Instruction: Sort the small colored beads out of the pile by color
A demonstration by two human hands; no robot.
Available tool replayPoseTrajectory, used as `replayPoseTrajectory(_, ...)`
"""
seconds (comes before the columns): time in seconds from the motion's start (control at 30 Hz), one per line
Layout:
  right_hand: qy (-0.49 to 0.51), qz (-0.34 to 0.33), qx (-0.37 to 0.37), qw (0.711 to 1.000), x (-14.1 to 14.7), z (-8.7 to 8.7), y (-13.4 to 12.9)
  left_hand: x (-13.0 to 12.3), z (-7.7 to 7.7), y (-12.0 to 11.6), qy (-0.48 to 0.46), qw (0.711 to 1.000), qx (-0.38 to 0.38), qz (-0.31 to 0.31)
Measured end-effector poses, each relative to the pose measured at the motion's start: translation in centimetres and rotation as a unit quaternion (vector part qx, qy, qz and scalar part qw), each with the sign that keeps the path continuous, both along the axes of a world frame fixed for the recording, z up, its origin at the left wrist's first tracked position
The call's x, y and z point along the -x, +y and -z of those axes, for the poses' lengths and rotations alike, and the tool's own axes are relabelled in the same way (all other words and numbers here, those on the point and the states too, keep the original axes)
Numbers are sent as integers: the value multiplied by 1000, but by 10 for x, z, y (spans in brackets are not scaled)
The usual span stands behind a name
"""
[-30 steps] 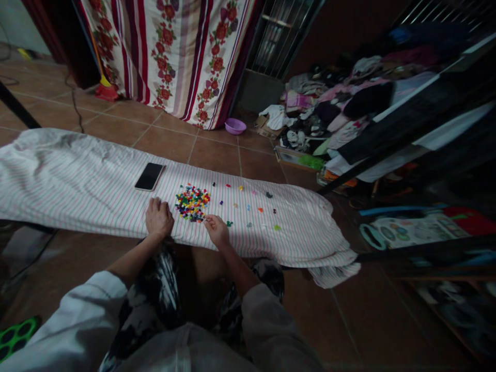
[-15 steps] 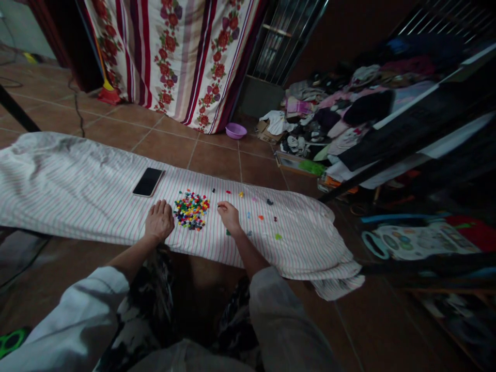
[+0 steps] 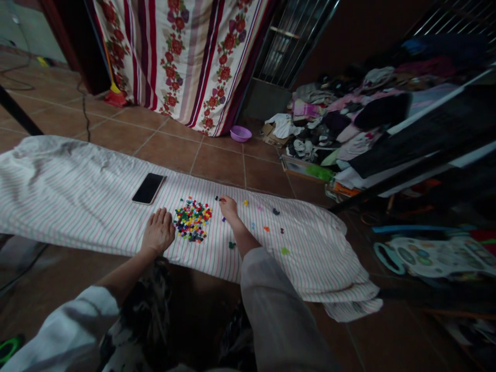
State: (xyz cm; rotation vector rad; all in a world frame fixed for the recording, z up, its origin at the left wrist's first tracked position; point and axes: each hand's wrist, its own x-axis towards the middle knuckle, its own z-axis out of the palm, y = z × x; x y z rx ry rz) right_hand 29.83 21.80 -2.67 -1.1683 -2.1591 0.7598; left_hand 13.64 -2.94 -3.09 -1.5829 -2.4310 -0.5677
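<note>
My left hand (image 3: pixel 158 231) lies flat on the striped cloth (image 3: pixel 96 206), fingers stretched out, just left of a pile of small coloured pieces (image 3: pixel 192 221). It holds nothing. My right hand (image 3: pixel 229 208) is to the right of the pile, thumb and fingertips pinched together low over the cloth. What sits in the pinch is too small to make out. A tiny black piece (image 3: pixel 216 198) lies just beside its fingertips. Further right are small groups sorted by colour: yellow pieces (image 3: pixel 245 203), orange pieces (image 3: pixel 266 229), dark grey pieces (image 3: pixel 276 211) and lime green pieces (image 3: pixel 285 251). Dark green pieces (image 3: pixel 231 245) lie below my right wrist.
A phone (image 3: pixel 149 188) rests on the cloth beyond my left hand. On the tiled floor behind stand a purple basin (image 3: pixel 241 134) and a red broom (image 3: pixel 115 97) by a floral curtain (image 3: pixel 174 57). Heaped clothes (image 3: pixel 329 113) and a dark bar (image 3: pixel 360 188) are at the right.
My right hand has moved away from me across the cloth, to beside the black piece, still pinched. My left hand stays flat in place. The whole view has shifted slightly.
</note>
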Motion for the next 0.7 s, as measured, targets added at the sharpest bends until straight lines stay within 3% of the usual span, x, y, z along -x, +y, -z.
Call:
replayPoseTrajectory(0.23, -54, 50, 69, 995, 13, 3, 8, 2, 3, 1, 20, 1000, 18, -6)
replayPoseTrajectory(0.47, -14, 32, 58, 998, 13, 13, 12, 3, 5, -1, 7, 999, 24, 38)
replayPoseTrajectory(0.7, 1, 21, 57, 998, 9, 16, 12, 2, 3, 0, -8, 999, 26, 34)
